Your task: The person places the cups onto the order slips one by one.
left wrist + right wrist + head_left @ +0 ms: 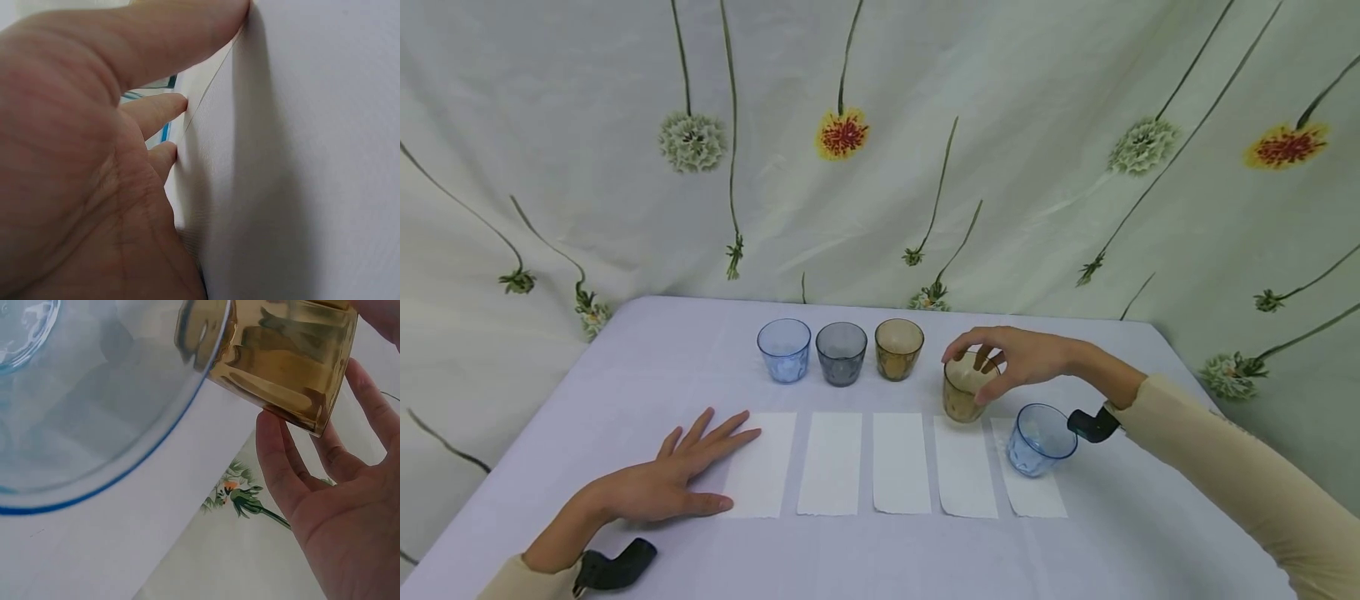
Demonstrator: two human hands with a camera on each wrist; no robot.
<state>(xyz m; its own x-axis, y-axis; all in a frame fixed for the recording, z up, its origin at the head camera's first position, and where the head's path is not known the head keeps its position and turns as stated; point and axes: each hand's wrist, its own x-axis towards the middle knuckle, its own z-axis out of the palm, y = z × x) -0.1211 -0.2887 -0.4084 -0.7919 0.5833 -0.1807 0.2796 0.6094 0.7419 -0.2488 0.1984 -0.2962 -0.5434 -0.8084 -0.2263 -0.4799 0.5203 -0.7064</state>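
Observation:
My right hand (pixel 1022 357) reaches over an amber glass (pixel 959 403) from above and holds it near the rim between thumb and fingers. This glass is upright at the far end of the fourth white paper strip (pixel 966 475). In the right wrist view the fingertips touch the side of the amber glass (pixel 281 359). Just in front of that wrist, a blue glass (pixel 1036 450) stands on the rightmost strip (pixel 1037 498). My left hand (pixel 673 475) lies flat with spread fingers, its fingertips and thumb at the edge of the leftmost strip (pixel 763 467).
Along the back of the white-covered table (pixel 925 558) stand a blue glass (pixel 785 354), a grey glass (pixel 841 358) and another amber glass (pixel 898 354). Two more paper strips lie in the middle of the row. Flower-printed cloth (pixel 1000 167) hangs behind.

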